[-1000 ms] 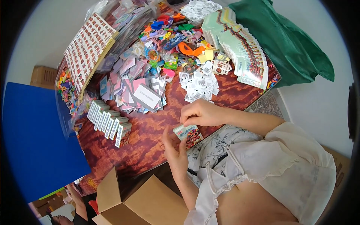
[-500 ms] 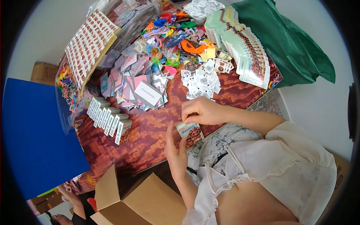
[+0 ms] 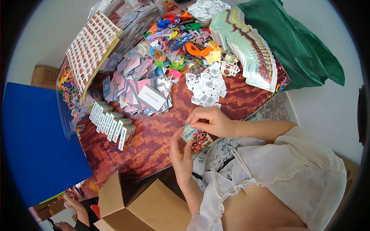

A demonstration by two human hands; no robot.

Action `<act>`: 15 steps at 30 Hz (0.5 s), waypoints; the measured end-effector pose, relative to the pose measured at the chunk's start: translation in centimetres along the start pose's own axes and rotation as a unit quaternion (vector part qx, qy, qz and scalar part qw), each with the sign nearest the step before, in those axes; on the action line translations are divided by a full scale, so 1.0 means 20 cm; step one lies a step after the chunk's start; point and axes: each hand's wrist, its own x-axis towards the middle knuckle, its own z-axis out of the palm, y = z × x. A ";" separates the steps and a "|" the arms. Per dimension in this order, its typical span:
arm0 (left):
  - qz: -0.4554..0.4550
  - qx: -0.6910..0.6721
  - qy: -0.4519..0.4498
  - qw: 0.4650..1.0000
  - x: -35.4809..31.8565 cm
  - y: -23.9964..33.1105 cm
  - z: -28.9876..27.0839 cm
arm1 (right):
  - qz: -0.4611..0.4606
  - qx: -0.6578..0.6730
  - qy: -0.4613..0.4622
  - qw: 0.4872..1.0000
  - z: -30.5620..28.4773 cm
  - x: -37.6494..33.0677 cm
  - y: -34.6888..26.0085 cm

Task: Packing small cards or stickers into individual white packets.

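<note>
A small printed box [image 3: 198, 140], pale green with a red cartoon figure, sits at the table's near edge in front of my body. My left hand [image 3: 180, 156] grips its left side between thumb and fingers. At its upper end my right hand [image 3: 216, 121] has its fingers curled in a pinch; the fingertips are against the top edge, and what lies between them is hidden. Just beyond my hands lies a heap of small white packets [image 3: 206, 89]. Similar finished-looking boxes [image 3: 112, 125] stand in a leaning row to the left.
Piled cards [image 3: 139, 84], colourful trinkets [image 3: 181, 36] and fanned flat box blanks [image 3: 257, 57] cover the far table. Sticker sheets [image 3: 92, 46] rest on a tub at left. An open carton [image 3: 158, 202] stands below the near edge. A green bag [image 3: 296, 50] is far right; another person's arm [image 3: 77, 206] shows lower left.
My right hand has moved slightly nearer and to the right along the box's top. The box has tilted a little in my left hand, which has barely moved.
</note>
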 end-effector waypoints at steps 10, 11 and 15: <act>0.056 0.143 0.175 0.972 0.00 0.12 -0.23 | 0.120 0.021 -0.127 0.984 0.18 0.25 0.02; 0.080 0.211 0.190 0.955 0.00 0.09 -0.32 | 0.114 0.018 -0.133 0.984 0.22 0.27 0.01; 0.151 0.318 0.307 0.884 0.08 0.07 -0.55 | 0.014 -0.074 -0.090 0.993 0.24 0.30 0.03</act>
